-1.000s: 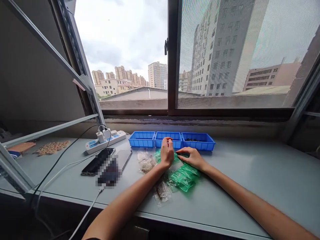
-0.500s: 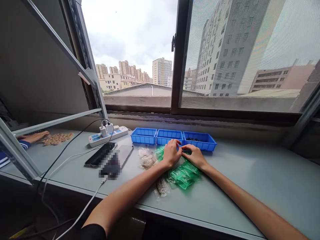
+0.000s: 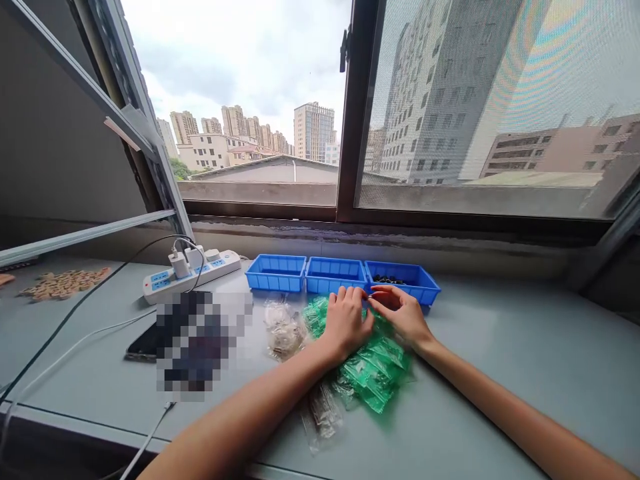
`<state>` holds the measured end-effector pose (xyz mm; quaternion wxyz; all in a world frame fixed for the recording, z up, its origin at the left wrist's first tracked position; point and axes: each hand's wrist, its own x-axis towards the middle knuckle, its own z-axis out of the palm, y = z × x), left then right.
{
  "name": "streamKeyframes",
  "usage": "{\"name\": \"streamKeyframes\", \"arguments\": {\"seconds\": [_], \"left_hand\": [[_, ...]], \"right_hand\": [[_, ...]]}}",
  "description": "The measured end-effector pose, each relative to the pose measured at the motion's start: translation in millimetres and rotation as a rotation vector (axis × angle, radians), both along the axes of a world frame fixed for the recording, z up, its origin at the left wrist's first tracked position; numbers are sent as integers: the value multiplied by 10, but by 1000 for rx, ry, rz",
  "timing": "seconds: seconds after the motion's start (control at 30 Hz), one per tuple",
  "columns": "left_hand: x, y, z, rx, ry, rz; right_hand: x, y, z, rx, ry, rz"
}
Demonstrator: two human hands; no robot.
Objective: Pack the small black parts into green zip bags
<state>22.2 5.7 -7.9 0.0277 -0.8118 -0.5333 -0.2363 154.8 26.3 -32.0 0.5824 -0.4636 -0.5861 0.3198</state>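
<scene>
My left hand (image 3: 346,321) and my right hand (image 3: 401,312) meet just in front of three blue bins (image 3: 336,273), over a heap of small green plastic bags (image 3: 374,370). Both hands have fingers curled and their fingertips pinch together on something small between them, too small to name. The right bin (image 3: 423,283) holds a few dark small parts (image 3: 386,279). Clear plastic bags (image 3: 283,328) lie left of my left hand, and another clear bag (image 3: 320,417) lies by my left forearm.
A white power strip (image 3: 190,272) with plugged chargers and cables sits at the left rear. A phone (image 3: 145,347) and a blurred patch lie left of the bags. Wooden pieces (image 3: 63,283) lie at far left. A window frame (image 3: 350,113) stands behind the grey table (image 3: 500,360).
My hands have come together: the left hand dropped from in front of the middle bin onto the green bags and the right fingertips moved up to meet it. The view shifted left; a person's hand at far left is gone.
</scene>
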Motion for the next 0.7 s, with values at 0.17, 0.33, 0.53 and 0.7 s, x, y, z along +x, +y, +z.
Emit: {"name": "streamKeyframes", "arguments": {"seconds": [0.17, 0.33, 0.53, 0.7], "left_hand": [[7, 15, 20, -39, 66, -21], [11, 16, 37, -22, 71, -13], [10, 23, 38, 1, 57, 15], [-8, 23, 45, 14, 24, 17]], "right_hand": [[-11, -8, 15, -26, 49, 38], [-28, -14, 53, -13, 37, 39], [-60, 13, 86, 8, 22, 23], [-87, 60, 76, 30, 68, 21]]}}
